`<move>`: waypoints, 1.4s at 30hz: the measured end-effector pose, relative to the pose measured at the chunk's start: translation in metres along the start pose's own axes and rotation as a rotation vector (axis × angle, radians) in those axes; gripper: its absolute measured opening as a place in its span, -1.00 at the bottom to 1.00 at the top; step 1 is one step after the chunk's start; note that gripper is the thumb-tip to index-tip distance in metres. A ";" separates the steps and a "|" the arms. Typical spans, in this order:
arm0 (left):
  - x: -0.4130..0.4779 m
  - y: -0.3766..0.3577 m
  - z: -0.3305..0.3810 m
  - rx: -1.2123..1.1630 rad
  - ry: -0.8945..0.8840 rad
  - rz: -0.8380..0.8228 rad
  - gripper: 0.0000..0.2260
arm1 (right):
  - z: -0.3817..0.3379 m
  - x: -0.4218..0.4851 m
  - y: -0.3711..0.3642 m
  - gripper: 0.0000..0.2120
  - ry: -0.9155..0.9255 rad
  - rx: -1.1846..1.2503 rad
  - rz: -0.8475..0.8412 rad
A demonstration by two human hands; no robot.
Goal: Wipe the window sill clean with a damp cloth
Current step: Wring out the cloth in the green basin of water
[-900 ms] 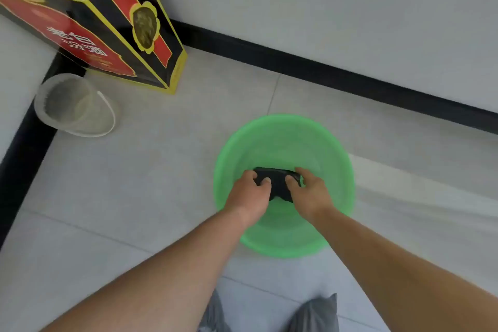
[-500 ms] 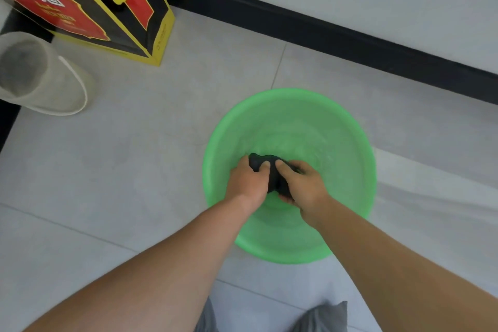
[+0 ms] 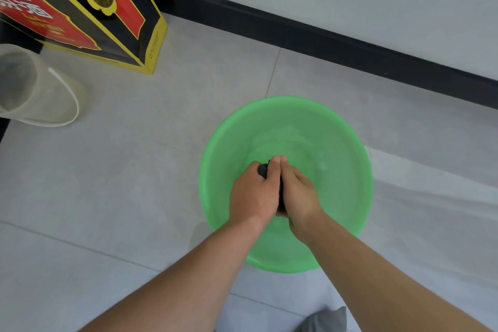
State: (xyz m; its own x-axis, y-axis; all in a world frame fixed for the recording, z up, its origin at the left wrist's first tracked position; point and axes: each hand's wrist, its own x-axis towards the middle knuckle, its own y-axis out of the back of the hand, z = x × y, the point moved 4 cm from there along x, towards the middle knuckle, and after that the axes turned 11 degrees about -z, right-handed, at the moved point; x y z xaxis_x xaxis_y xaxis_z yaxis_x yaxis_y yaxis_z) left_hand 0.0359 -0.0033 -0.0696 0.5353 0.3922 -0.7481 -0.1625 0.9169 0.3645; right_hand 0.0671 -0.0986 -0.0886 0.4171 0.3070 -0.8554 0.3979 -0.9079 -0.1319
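A green plastic basin (image 3: 347, 140) holding water stands on the grey tiled floor. Over its middle, my left hand (image 3: 253, 194) and my right hand (image 3: 299, 194) are pressed side by side, both gripping a dark cloth (image 3: 262, 170). Only a small dark bulge of the cloth shows at my left fingertips, plus a thin strip between my palms; the hands hide all else. The window sill is out of view.
A black, red and yellow box (image 3: 89, 8) leans at the top left. A translucent plastic container (image 3: 35, 89) lies beside it at the left edge. A black skirting board (image 3: 323, 40) runs along the grey wall behind the basin.
My hands have closed together, bunching the cloth so that much less of it shows. The view has dropped closer to the basin.
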 end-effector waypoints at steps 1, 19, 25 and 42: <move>0.002 0.000 0.001 0.002 -0.002 0.002 -0.55 | -0.001 0.001 -0.001 -0.51 0.003 -0.005 0.014; -0.013 0.000 0.003 -0.200 -0.011 -0.023 -0.80 | -0.022 -0.016 0.008 -0.83 0.141 -0.117 0.061; -0.033 0.013 0.004 -0.330 -0.237 -0.169 -0.66 | -0.037 -0.048 0.015 -0.88 0.262 -0.064 -0.017; -0.028 0.004 0.006 -0.133 -0.092 0.113 -0.57 | -0.016 -0.028 -0.013 -0.87 0.067 0.025 0.059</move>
State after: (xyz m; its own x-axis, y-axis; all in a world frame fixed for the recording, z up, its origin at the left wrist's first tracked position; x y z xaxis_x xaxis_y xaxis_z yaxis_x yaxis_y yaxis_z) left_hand 0.0253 -0.0109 -0.0431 0.5802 0.4904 -0.6504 -0.3309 0.8715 0.3619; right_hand 0.0633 -0.0910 -0.0554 0.4933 0.2707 -0.8266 0.3512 -0.9314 -0.0955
